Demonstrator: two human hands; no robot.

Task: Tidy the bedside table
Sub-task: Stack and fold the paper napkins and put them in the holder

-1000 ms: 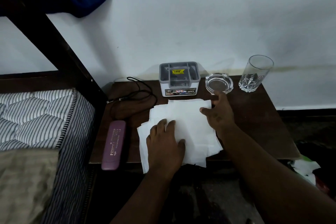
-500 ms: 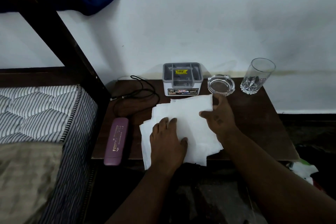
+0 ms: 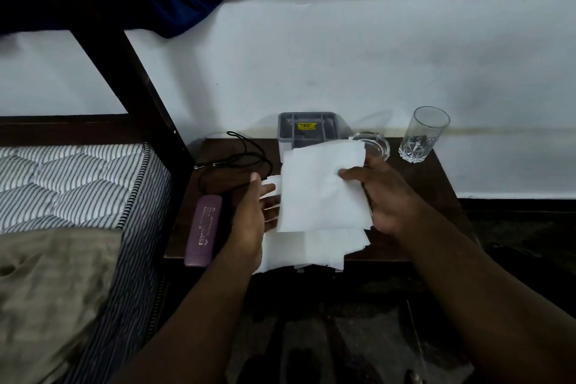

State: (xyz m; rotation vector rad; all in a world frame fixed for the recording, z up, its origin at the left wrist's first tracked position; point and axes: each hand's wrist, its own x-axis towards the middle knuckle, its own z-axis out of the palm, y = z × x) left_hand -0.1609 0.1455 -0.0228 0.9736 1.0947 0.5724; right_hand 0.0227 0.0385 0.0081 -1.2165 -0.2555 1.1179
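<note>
A stack of white paper napkins [image 3: 321,187] is lifted off the dark wooden bedside table [image 3: 436,184], pinched at its right edge by my right hand [image 3: 386,196]. My left hand [image 3: 252,212] is open, palm turned toward the stack's left edge, fingertips touching it. More loose white napkins [image 3: 311,249] lie flat beneath, overhanging the table's front edge. Behind the lifted stack stands a grey compartment box [image 3: 307,128], partly hidden by the napkins.
A purple case [image 3: 204,229] lies at the table's front left, with a black cord [image 3: 240,159] behind it. A glass ashtray [image 3: 374,143] and a drinking glass [image 3: 422,134] stand at the back right. A striped mattress [image 3: 71,184] and dark bed post [image 3: 134,78] border the left.
My right hand has lifted part of the napkins off the pile. My left hand came off the top of the pile and now sits open at the stack's left side.
</note>
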